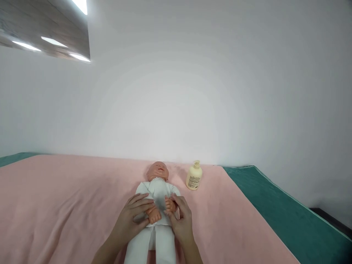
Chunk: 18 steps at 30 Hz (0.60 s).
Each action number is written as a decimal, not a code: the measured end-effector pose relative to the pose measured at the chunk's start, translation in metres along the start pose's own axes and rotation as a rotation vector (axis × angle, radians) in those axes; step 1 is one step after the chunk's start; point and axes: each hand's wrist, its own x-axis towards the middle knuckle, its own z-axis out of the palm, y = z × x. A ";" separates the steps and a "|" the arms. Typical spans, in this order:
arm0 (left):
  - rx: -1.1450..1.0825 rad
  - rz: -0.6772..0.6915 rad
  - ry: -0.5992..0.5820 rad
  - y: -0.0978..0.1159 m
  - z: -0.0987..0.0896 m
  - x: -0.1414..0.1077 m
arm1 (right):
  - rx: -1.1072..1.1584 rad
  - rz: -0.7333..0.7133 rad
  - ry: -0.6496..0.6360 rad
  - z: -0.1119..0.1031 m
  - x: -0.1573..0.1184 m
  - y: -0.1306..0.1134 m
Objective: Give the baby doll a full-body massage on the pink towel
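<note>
A baby doll (158,190) in a white top and white trousers lies on its back, its head toward the wall. On the left, my left hand (134,214) curls around the doll's forearm, fingers over the sleeve and thumb below, next to the small fist. My right hand (180,218) grips the doll's other hand (170,204) between thumb and fingers. Both doll hands rest over its belly. The doll's feet fall outside the lower edge of the view.
A pale yellow pump bottle (194,176) stands upright to the right of the doll's head. Beneath everything is a wrinkled pink blanket (82,205) over a green cover (272,198). A white wall (176,91) rises behind, and a reflective panel (46,25) hangs upper left.
</note>
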 end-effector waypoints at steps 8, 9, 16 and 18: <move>0.135 0.027 -0.087 0.000 -0.003 0.001 | -0.032 0.021 -0.250 -0.006 0.000 -0.011; 0.106 0.013 -0.080 0.001 -0.002 0.001 | -0.030 0.020 -0.270 -0.006 0.000 -0.013; 0.168 0.096 -0.024 -0.005 0.001 0.000 | -0.052 -0.037 -0.308 -0.004 -0.001 -0.013; 0.181 0.112 -0.015 -0.006 0.003 0.000 | -0.073 -0.052 -0.308 -0.003 -0.002 -0.011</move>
